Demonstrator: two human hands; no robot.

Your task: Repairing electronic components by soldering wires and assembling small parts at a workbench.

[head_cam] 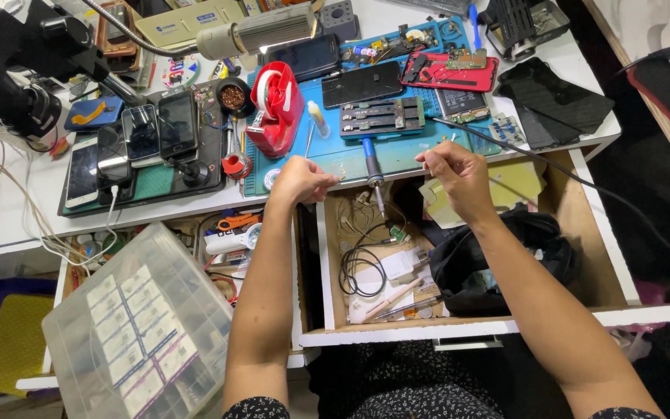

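Observation:
My left hand (300, 180) and my right hand (459, 172) hover side by side at the front edge of the blue work mat (335, 151), above an open drawer (459, 330). Both have thumb and fingers pinched together. Each seems to grip one end of a thin, pale strip, which is too fine to make out clearly. A blue-handled tool (371, 159) lies between the hands, with its metal tip hanging over the table edge. A red tape dispenser (277, 105) stands just beyond my left hand.
Several phones (160, 128) lie on a dark tray at the left. Phone parts and a red case (451, 74) sit at the back of the mat. The drawer holds cables, a white charger (397, 264) and a black bag (498, 260). A clear plastic box (137, 326) rests on the left drawer.

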